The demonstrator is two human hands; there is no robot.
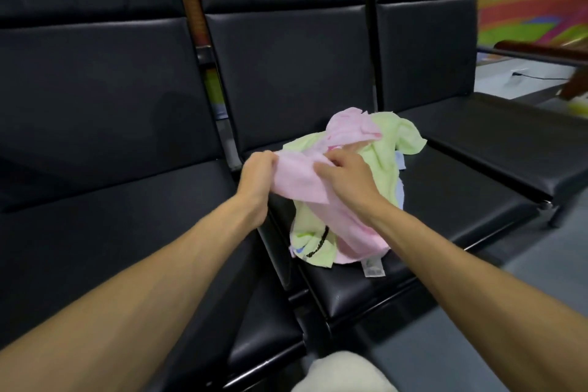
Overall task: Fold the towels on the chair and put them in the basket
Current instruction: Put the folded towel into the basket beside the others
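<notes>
Towels point(386, 137) lay heaped on the black chair point(451, 200); my left hand point(258, 173) and right hand point(346, 180) each pinched an edge of the pink towel point(296, 183).

Both hands — left hand point(258, 176), right hand point(345, 181) — grip a crumpled pink terry towel point(297, 181) above a heap of pale green towels point(386, 149) on the black padded chair seat point(445, 200).

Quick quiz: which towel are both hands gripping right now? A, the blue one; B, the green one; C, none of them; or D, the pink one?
D: the left hand and the right hand both pinch an edge of the pink towel, while the green towel lies loose in the pile on the chair.
</notes>
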